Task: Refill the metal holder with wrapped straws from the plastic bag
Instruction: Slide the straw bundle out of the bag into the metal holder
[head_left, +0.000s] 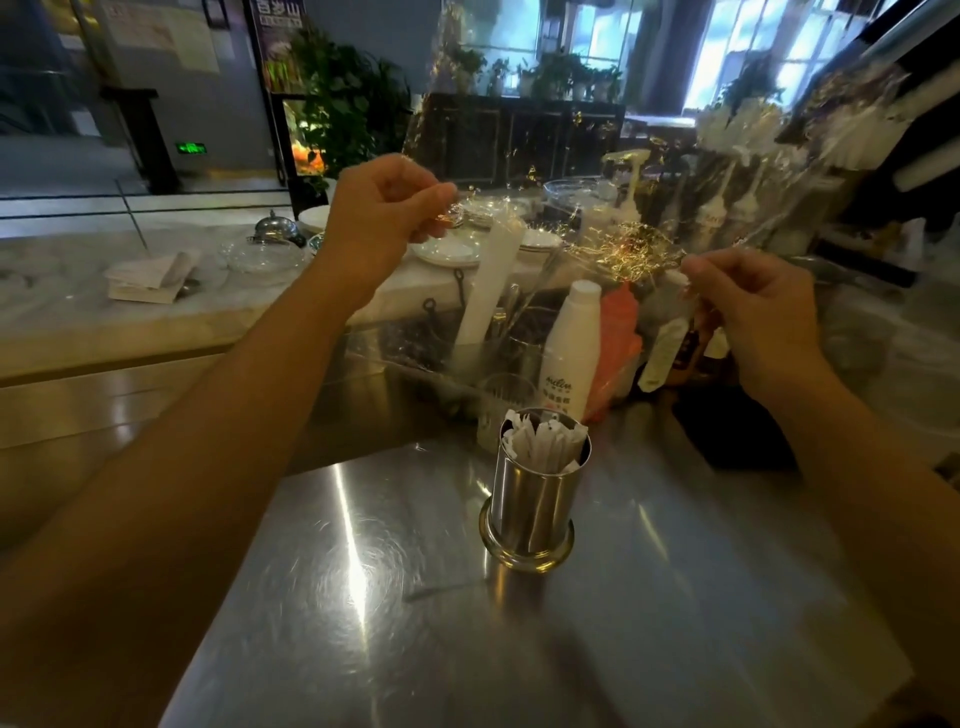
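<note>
A shiny metal holder (530, 499) stands upright on the steel counter, in the middle of the view. Several white wrapped straws (540, 441) stick up inside it. Above and behind it, a clear plastic bag (618, 249) is held up and stretched between my hands. My left hand (379, 218) pinches the bag's left edge. My right hand (753, 306) pinches its right edge, slightly lower. The film is crinkled and glints gold. White paper-wrapped pieces (852, 130) show near its upper right; I cannot tell whether they lie inside the bag.
Behind the holder stand a white bottle (571, 348), an orange pouch (618, 343) and a metal tub with a white roll (488, 286). Plates (447, 252) and a folded cloth (150, 275) lie on the marble counter at the left. Pump bottles (628, 182) stand at the back right.
</note>
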